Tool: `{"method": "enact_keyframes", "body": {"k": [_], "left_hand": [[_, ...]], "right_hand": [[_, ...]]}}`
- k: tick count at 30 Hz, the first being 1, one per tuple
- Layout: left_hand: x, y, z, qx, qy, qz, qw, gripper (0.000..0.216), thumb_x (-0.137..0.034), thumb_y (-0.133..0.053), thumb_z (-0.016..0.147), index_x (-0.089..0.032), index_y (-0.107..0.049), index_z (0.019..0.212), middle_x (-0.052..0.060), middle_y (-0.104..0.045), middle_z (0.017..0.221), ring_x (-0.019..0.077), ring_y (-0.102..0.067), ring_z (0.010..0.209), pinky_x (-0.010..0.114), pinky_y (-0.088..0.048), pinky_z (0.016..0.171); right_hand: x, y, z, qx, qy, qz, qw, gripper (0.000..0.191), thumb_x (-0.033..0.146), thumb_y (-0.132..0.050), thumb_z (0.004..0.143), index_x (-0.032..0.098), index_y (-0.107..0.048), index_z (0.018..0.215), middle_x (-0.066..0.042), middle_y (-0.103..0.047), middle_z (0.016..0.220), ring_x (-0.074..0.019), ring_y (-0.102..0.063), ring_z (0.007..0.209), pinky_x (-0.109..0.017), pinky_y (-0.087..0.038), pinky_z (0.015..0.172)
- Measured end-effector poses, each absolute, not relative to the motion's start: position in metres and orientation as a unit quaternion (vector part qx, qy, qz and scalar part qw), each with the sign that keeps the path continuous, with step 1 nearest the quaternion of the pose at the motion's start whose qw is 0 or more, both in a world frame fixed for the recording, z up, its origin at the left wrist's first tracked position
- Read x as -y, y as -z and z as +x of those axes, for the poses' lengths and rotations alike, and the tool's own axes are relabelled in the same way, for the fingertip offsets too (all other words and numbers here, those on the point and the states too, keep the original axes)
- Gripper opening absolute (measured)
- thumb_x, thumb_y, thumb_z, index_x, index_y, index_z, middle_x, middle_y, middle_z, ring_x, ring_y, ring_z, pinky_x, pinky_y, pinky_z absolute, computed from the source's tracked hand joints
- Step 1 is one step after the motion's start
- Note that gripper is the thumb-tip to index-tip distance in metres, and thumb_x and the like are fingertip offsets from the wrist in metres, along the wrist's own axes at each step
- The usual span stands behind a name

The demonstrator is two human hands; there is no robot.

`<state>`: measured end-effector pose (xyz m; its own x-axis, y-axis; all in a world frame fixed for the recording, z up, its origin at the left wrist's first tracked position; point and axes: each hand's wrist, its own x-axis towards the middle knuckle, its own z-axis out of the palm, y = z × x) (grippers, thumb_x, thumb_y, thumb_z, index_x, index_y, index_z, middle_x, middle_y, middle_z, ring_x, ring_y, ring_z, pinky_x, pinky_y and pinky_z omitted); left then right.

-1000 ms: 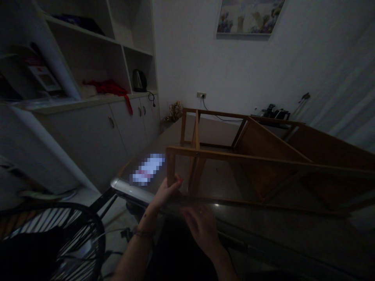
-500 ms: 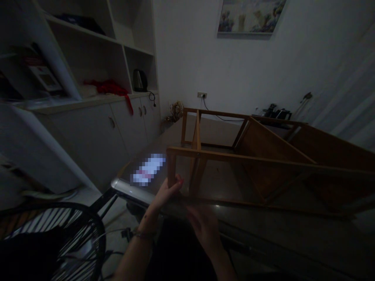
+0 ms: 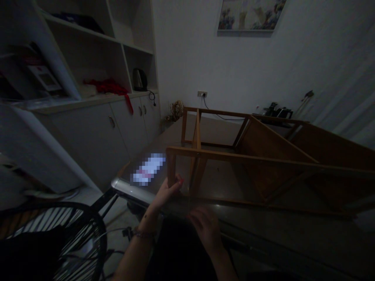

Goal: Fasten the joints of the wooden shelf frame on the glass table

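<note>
- my left hand [image 3: 166, 191]: fingers curled shut around the near corner post of a light-brown wooden frame [image 3: 249, 160]. the thumb, with its red nail, presses on the post's front. a thin bracelet [image 3: 140, 233] sits on the wrist.
- my right hand [image 3: 205, 226]: low, just beside the frame's bottom rail, over the near edge of a dark glossy table [image 3: 278, 234]. the fingers are loosely bent and blurred, so i cannot tell whether they grip anything.
- wooden frame: lies on its side on the table, long rails running off to the right, a slanted board inside.
- lit phone screen [image 3: 148, 168]: flat on the table, just left of the post. its writing is too blurred to read.
- black wire chair [image 3: 73, 230]: lower left, beside the table.
- white cabinet with open shelves [image 3: 96, 132]: along the left wall, bearing a black kettle [image 3: 138, 80] and a red cloth [image 3: 108, 86].
- framed painting [image 3: 249, 15]: high on the far wall, with a wall socket [image 3: 201, 94] below it.
</note>
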<state>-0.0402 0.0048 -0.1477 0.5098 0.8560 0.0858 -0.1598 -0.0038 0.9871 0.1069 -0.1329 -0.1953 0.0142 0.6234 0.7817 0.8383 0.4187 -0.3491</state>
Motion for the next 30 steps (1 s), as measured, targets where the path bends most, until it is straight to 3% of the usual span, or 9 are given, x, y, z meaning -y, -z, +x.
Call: {"method": "enact_keyframes", "body": {"k": [11,16,19,30], "left_hand": [[-0.004,0.145,-0.04,-0.29,-0.399,0.586,0.643,0.044,-0.057,-0.068,0.075,-0.019,-0.046,0.073,-0.008,-0.036,0.057,0.0057,-0.032,0.048,0.018,-0.026,0.046],[-0.006,0.148,-0.04,-0.295,-0.401,0.583,0.642,0.043,-0.057,-0.068,0.075,-0.019,-0.046,0.073,-0.009,-0.034,0.057,0.0054,-0.029,0.048,0.018,-0.023,0.045],[-0.007,0.151,-0.04,-0.288,-0.396,0.577,0.654,0.043,-0.055,-0.068,0.077,-0.019,-0.045,0.074,-0.009,-0.034,0.056,0.0051,-0.029,0.046,0.017,-0.024,0.044],[-0.003,0.145,-0.04,-0.3,-0.401,0.569,0.652,0.045,-0.058,-0.07,0.072,-0.019,-0.048,0.075,-0.009,-0.037,0.057,0.0052,-0.033,0.047,0.018,-0.027,0.045]], "right_hand": [[0.135,0.186,0.103,0.694,0.133,-0.546,0.45,0.013,0.029,-0.056,0.097,0.023,-0.059,0.086,0.001,-0.067,0.075,-0.016,-0.062,0.07,-0.033,-0.045,0.078],[0.136,0.182,0.099,0.652,0.143,-0.582,0.464,0.014,0.037,-0.056,0.096,0.024,-0.059,0.093,0.0,-0.07,0.08,-0.0176,-0.063,0.073,-0.035,-0.039,0.083],[0.136,0.179,0.098,0.653,0.135,-0.589,0.457,0.018,0.039,-0.055,0.097,0.025,-0.058,0.087,0.002,-0.069,0.077,-0.0178,-0.062,0.073,-0.035,-0.036,0.084],[0.137,0.184,0.099,0.638,0.144,-0.589,0.475,0.022,0.042,-0.055,0.096,0.023,-0.056,0.084,0.001,-0.066,0.074,-0.0176,-0.061,0.072,-0.034,-0.036,0.083]]}}
